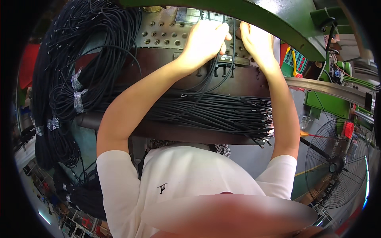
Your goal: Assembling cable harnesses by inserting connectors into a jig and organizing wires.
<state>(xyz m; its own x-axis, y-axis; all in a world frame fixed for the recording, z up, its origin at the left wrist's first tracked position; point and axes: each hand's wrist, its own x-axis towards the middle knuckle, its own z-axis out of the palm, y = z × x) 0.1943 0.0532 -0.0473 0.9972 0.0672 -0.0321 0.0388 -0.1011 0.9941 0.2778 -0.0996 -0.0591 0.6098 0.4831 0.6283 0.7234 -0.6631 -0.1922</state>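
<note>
My left hand (206,41) is closed, its fingers curled over thin black cables that run beneath it at the metal fixture. What lies inside its grip is hidden. Close by on the right, my right hand (256,41) has its visible fingers stretched forward; glare washes them out and the green beam covers part of that hand. One black cable (234,39) passes between the hands. Further cables (209,79) come out below my left hand and run through a small black slotted holder (224,70) toward me. A metal plate with holes (164,35) lies to the left.
A large coil of black cables (95,35) hangs at the left, tied with clear wrap (79,101). A row of cut cables (206,113) lies across the front. The green machine beam (254,14) arches overhead. A black fan (336,163) stands at the right.
</note>
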